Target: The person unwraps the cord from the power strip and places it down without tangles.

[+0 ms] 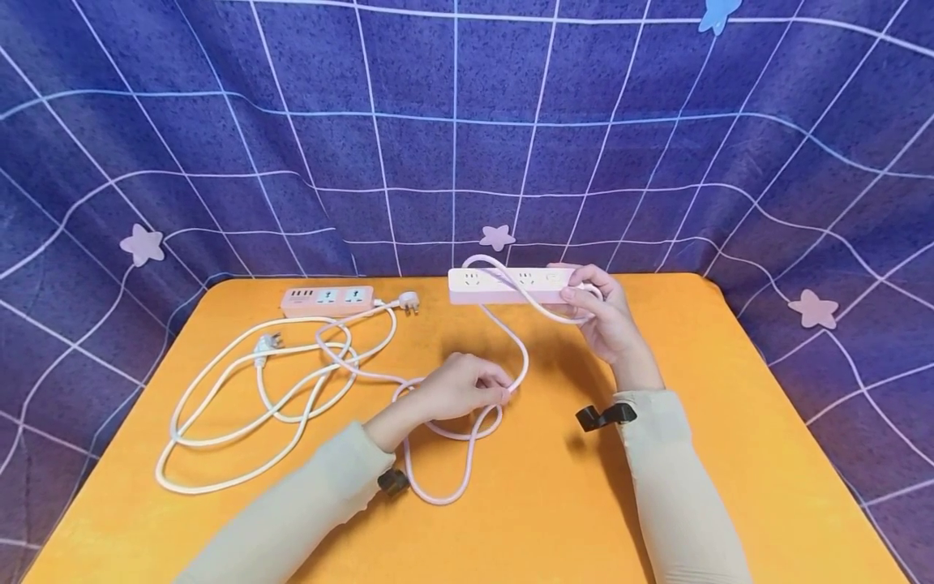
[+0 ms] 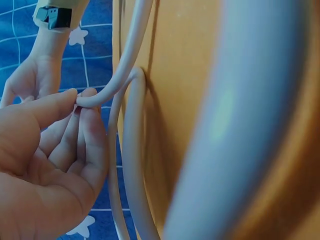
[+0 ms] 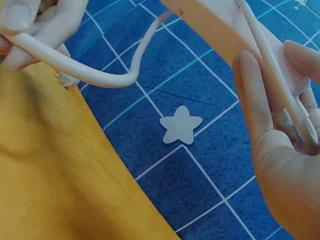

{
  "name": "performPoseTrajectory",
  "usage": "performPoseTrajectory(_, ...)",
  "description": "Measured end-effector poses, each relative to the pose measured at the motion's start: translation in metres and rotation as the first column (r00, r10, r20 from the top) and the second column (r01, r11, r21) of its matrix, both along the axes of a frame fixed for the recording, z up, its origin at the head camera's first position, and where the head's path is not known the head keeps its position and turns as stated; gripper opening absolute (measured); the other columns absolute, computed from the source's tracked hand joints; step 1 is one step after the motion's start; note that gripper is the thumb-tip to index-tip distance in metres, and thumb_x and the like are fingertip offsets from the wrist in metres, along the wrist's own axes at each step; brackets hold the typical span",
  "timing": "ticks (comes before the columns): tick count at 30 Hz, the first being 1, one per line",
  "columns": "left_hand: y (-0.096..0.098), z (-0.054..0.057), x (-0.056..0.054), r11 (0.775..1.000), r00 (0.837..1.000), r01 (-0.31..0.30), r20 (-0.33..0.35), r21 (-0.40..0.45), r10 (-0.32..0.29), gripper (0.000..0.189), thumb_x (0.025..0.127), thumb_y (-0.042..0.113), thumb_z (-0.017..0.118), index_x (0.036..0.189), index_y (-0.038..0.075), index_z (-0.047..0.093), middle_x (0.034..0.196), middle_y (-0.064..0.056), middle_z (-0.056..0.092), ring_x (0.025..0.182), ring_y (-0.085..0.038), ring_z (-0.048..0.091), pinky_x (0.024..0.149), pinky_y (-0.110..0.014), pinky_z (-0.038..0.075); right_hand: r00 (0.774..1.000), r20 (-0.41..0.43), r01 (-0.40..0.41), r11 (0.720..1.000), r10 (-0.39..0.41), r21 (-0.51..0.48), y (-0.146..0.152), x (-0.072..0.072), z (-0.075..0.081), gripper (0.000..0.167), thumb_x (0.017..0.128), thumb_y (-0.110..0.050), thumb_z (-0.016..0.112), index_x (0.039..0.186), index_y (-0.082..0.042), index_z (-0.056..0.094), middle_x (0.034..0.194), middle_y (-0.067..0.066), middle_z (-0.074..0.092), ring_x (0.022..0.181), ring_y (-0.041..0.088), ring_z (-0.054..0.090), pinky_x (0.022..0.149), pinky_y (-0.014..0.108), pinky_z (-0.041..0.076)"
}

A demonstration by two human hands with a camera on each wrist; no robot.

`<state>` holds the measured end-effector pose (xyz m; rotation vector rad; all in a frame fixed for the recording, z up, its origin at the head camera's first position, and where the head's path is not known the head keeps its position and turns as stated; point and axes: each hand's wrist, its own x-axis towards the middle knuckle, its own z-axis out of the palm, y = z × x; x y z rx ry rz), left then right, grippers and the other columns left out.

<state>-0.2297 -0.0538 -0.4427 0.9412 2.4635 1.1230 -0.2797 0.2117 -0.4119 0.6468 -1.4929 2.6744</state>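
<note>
My right hand (image 1: 609, 316) grips the right end of a pale pink power strip (image 1: 489, 288), raised above the back part of the table. Its sockets face forward and up. Part of its cord (image 1: 525, 357) loops over the strip and passes by the right fingers; in the right wrist view the cord lies along the strip (image 3: 220, 37). Lower and to the left, my left hand (image 1: 460, 385) pinches the same cord between thumb and fingertips, seen close in the left wrist view with the cord (image 2: 120, 75) curving upward. More cord lies in loose loops under the left wrist.
A second, pink power strip (image 1: 328, 305) rests at the table's back left. Near it lie a white plug (image 1: 410, 302), another white plug (image 1: 264, 347) and wide coils of white cord, overlapped by the lavender cord. A blue gridded curtain (image 1: 416, 154) hangs behind the orange table (image 1: 540, 503).
</note>
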Motion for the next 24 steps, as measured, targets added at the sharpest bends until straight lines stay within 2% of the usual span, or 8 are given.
performPoseTrajectory(7, -0.007, -0.002, -0.010, 0.992, 0.990, -0.085, 0.123, 0.094, 0.073, 0.019, 0.101, 0.017, 0.074, 0.113, 0.005, 0.080, 0.093, -0.003, 0.081, 0.075, -0.005, 0.070, 0.065, -0.025, 0.058, 0.999, -0.026, -0.046, 0.999, 0.046, -0.004, 0.003, -0.001, -0.002, 0.027, 0.093, 0.013, 0.053, 0.092, -0.009, 0.068, 0.128, 0.012, 0.070, 0.099, 0.019, 0.073, 0.079, 0.031, 0.064)
performPoseTrajectory(10, -0.010, -0.001, -0.014, 0.984, 0.983, -0.134, 0.143, 0.116, 0.117, 0.021, 0.100, 0.017, 0.074, 0.114, 0.002, 0.080, 0.094, -0.008, 0.080, 0.076, -0.007, 0.072, 0.068, -0.028, 0.061, 0.998, -0.030, -0.055, 0.998, 0.055, -0.005, 0.004, -0.001, -0.002, 0.028, 0.092, 0.013, 0.052, 0.092, -0.010, 0.069, 0.126, 0.012, 0.071, 0.096, 0.017, 0.073, 0.076, 0.028, 0.064)
performPoseTrajectory(14, -0.013, 0.003, -0.019, 0.969, 0.974, -0.197, 0.145, 0.148, 0.175, 0.023, 0.099, 0.017, 0.075, 0.115, 0.001, 0.079, 0.095, -0.010, 0.080, 0.075, -0.009, 0.073, 0.070, -0.030, 0.062, 0.998, -0.025, -0.059, 0.998, 0.059, -0.015, 0.006, 0.000, -0.001, 0.029, 0.092, 0.013, 0.052, 0.092, -0.011, 0.069, 0.125, 0.012, 0.072, 0.092, 0.017, 0.073, 0.073, 0.026, 0.062)
performPoseTrajectory(17, -0.015, 0.007, -0.023, 0.956, 0.965, -0.249, 0.129, 0.157, 0.230, 0.025, 0.099, 0.019, 0.076, 0.117, 0.002, 0.079, 0.096, -0.006, 0.081, 0.077, -0.010, 0.073, 0.070, -0.033, 0.063, 0.998, -0.021, -0.055, 0.998, 0.055, -0.014, 0.008, 0.000, 0.000, 0.030, 0.092, 0.014, 0.051, 0.091, -0.010, 0.068, 0.124, 0.013, 0.072, 0.092, 0.019, 0.074, 0.074, 0.030, 0.064)
performPoseTrajectory(20, -0.017, 0.011, -0.026, 0.938, 0.951, -0.306, 0.104, 0.161, 0.293, 0.025, 0.099, 0.021, 0.077, 0.118, 0.006, 0.080, 0.097, -0.001, 0.081, 0.082, -0.010, 0.073, 0.074, -0.036, 0.063, 0.999, -0.020, -0.047, 0.999, 0.047, -0.007, 0.010, 0.000, 0.000, 0.031, 0.093, 0.014, 0.049, 0.091, -0.010, 0.068, 0.124, 0.013, 0.071, 0.090, 0.019, 0.074, 0.076, 0.034, 0.065)
performPoseTrajectory(24, -0.021, 0.016, -0.029, 0.906, 0.925, -0.380, 0.071, 0.186, 0.373, 0.023, 0.098, 0.023, 0.078, 0.117, 0.010, 0.081, 0.100, 0.001, 0.081, 0.090, -0.012, 0.074, 0.078, -0.032, 0.061, 1.000, -0.018, -0.024, 1.000, 0.024, 0.002, 0.013, 0.000, 0.000, 0.031, 0.091, 0.014, 0.048, 0.090, -0.010, 0.067, 0.123, 0.012, 0.072, 0.089, 0.019, 0.073, 0.077, 0.036, 0.065)
